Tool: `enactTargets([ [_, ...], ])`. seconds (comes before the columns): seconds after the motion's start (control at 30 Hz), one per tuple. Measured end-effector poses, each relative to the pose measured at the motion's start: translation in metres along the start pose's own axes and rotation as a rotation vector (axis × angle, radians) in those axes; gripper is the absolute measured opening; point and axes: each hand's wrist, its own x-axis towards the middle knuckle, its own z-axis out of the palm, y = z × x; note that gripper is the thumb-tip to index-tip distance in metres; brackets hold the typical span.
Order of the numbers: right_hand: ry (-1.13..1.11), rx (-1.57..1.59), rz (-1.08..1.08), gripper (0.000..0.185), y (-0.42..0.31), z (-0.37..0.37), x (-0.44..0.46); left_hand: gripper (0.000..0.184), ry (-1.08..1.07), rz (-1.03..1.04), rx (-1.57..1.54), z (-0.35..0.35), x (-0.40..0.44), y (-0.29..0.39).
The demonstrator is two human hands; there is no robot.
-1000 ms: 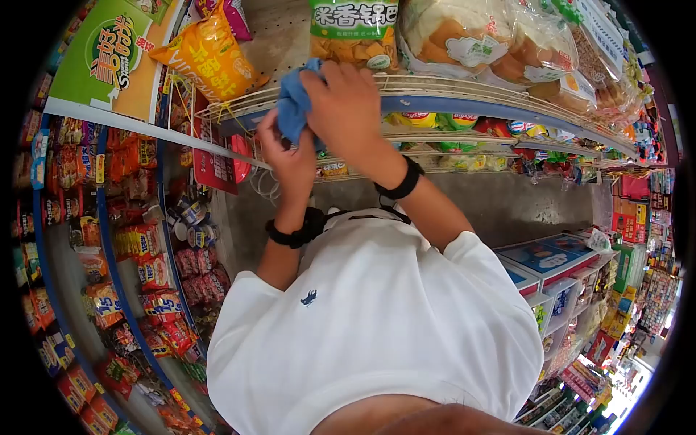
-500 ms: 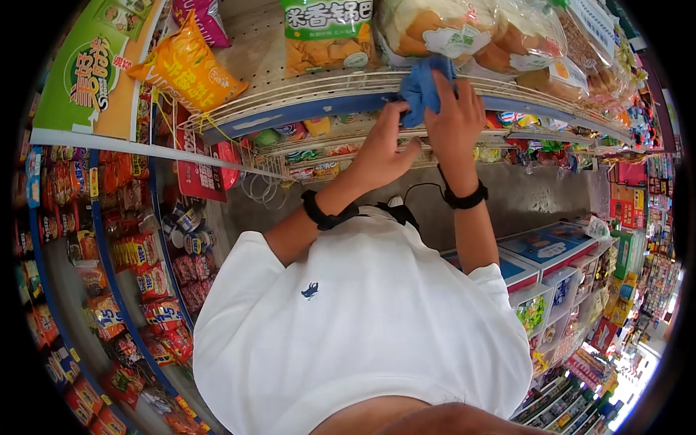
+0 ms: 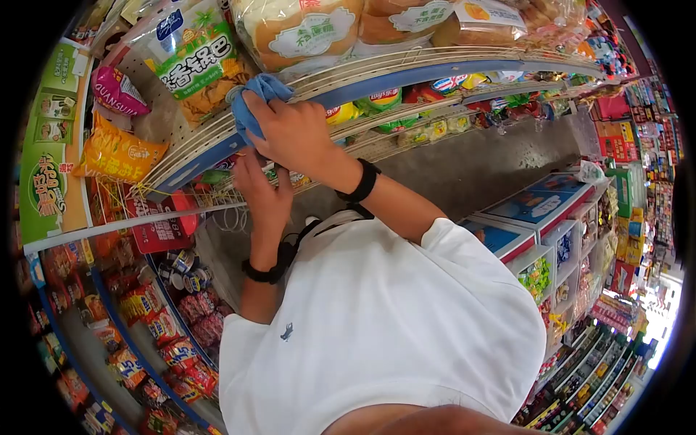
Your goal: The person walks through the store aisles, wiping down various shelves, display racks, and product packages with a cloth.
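My right hand [image 3: 301,138] is closed on a blue cloth [image 3: 262,93], which lies bunched over the front edge of a snack shelf. The cloth covers part of the wire rail [image 3: 326,85] and the blue edge strip [image 3: 377,86]. Just below it, my left hand [image 3: 262,194] is raised beside the lower side of the strip, thumb and fingers apart. Some of its fingertips are hard to make out there. Behind the cloth stands a clear and green bag of rice crackers [image 3: 197,65].
Bagged bread [image 3: 297,32] sits on the shelf to the right. A yellow snack bag [image 3: 119,151] and a purple bag [image 3: 119,92] lie at its left end. A red sign [image 3: 163,226] hangs below, near packed shelves. Freezer-like bins [image 3: 536,203] stand on the right.
My right hand has moved the blue cloth left along the shelf edge. My left hand has shifted left and lower, away from the cloth. The view has turned and moved too.
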Motion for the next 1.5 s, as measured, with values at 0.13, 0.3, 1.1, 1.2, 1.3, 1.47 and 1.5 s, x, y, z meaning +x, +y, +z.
enactTargets([
  [0.13,0.05,-0.042,-0.024,0.058,0.033,-0.01,-0.004,0.05,-0.007,-0.135,-0.473,0.017,0.008,0.037],
  [0.3,0.13,-0.088,0.017,0.058,0.087,-0.037,-0.017,0.049,0.044,-0.036,-0.557,0.068,0.026,0.073],
  [1.1,0.001,-0.119,0.142,0.063,0.145,-0.095,-0.047,0.061,-0.456,-0.045,-0.732,0.131,0.037,0.111],
  [1.2,-0.108,-0.103,0.149,0.068,0.117,-0.08,-0.037,0.058,-0.451,-0.222,-0.949,0.124,0.019,0.08],
  [1.3,-0.101,0.018,0.017,0.07,0.095,-0.057,-0.028,0.054,-0.22,-0.178,-1.002,0.12,0.002,0.048],
  [1.47,-0.133,0.218,-0.068,0.066,0.058,-0.027,-0.018,0.052,0.033,-0.217,-1.008,0.077,-0.012,0.022],
  [1.5,-0.138,0.267,-0.055,0.061,0.054,-0.025,-0.016,0.053,0.153,-0.25,-0.977,0.065,-0.013,0.028],
])
